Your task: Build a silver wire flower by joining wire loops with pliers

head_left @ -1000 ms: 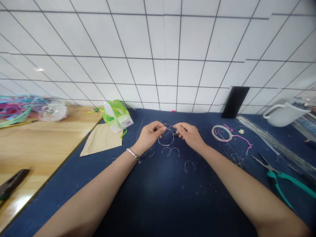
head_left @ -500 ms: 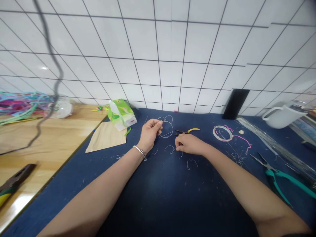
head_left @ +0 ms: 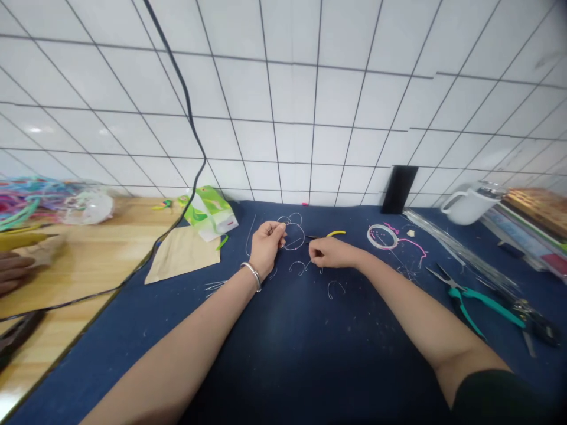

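Observation:
My left hand (head_left: 266, 243) pinches a thin wire ring (head_left: 303, 236) with two smaller ear-like loops (head_left: 296, 215) at its top. Just to the right, my right hand (head_left: 334, 252) is closed low over the blue mat, its fingertips on a bent piece of wire (head_left: 308, 266); the fingers partly hide it. Beside it lies a curved wire (head_left: 296, 263), and nearer me another curved wire (head_left: 330, 289). Behind my right hand are small pliers with a yellow handle (head_left: 336, 232), partly covered.
Teal-handled pliers (head_left: 491, 306), wire bundles (head_left: 436, 237) and a white mug (head_left: 472, 205) are at right, with a white ring (head_left: 370, 236) nearer. At left are a beige cloth (head_left: 181, 257), a tissue pack (head_left: 212, 209), a black cable (head_left: 186, 100) and another person's hand (head_left: 13, 271).
The view has shifted right. Another person's hand has come into view at the left edge. My two hands keep nearly the same place over the mat.

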